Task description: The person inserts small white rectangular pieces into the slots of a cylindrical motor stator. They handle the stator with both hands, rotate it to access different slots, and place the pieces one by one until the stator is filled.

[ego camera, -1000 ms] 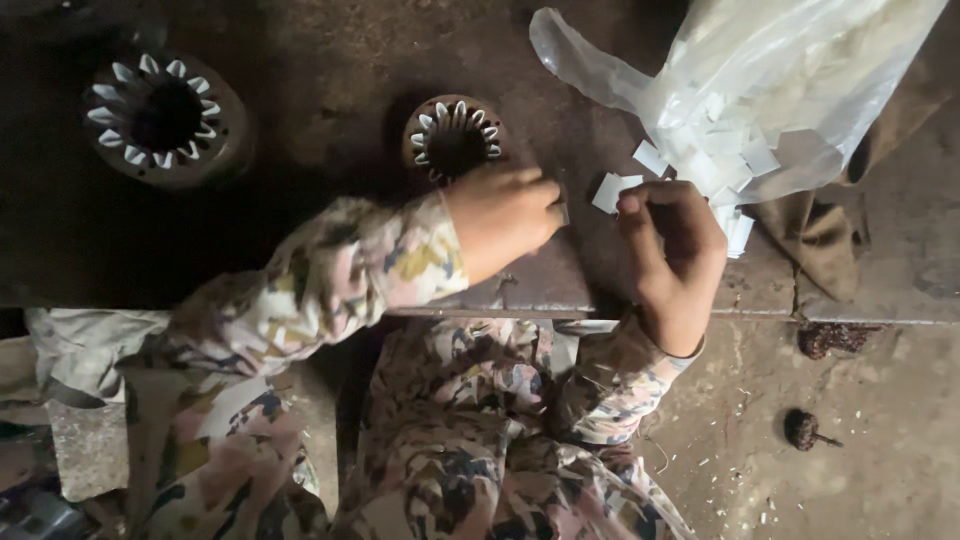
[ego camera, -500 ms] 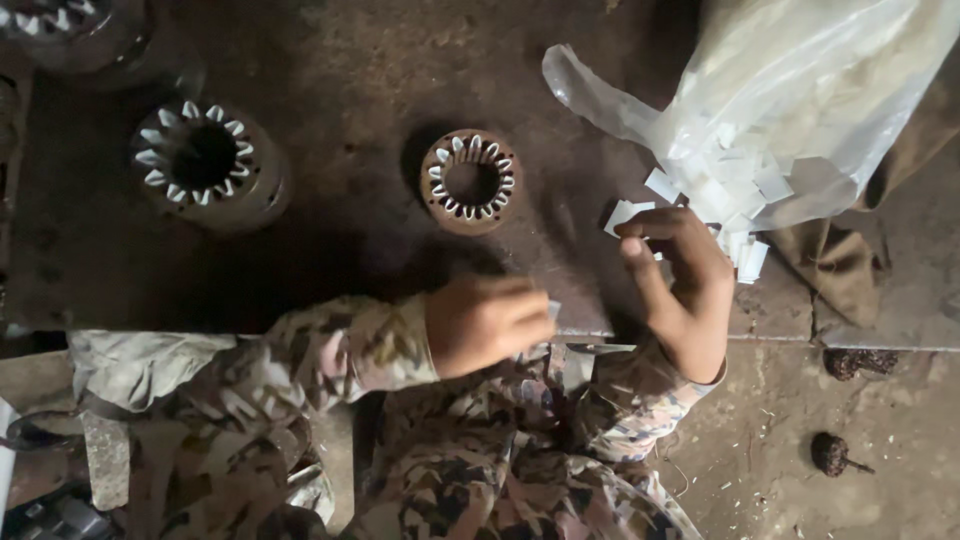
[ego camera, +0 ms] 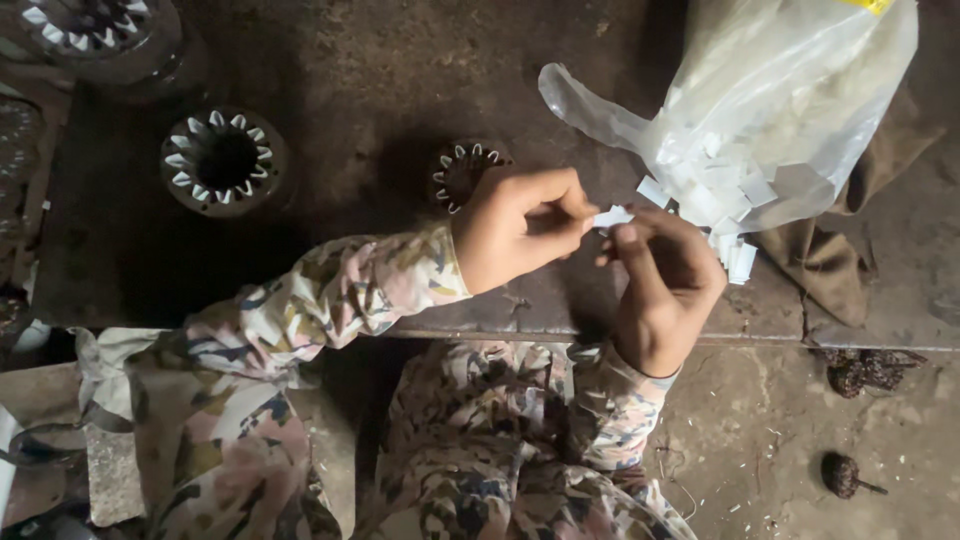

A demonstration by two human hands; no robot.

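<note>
Where the two hands meet above the dark work surface, a small white paper slip is pinched between them. Left hand: curled, thumb and forefinger narrowed onto the near end of the slip; its back faces the camera and its patterned sleeve runs away to the lower left. Right hand: fingers bent inward, fingertips closed on the same slip from the other side, wrist dropping toward the lap. The slip lies between the fingertips of both hands, touching each.

Just behind the left hand, partly hidden by its knuckles, sits a round metal core whose inner slots are lined with white slips. A second round slotted core, likewise lined with white, stands well apart to the left of the left hand; a third core lies farther off at the far left corner.

Just beyond the right hand rests a clear plastic bag, its mouth spilling a heap of cut white slips close to the right fingertips. A brown cloth lies under the bag, to the right of the right hand. Below the surface edge, two dark clumps sit on the floor to the right of the right wrist.
</note>
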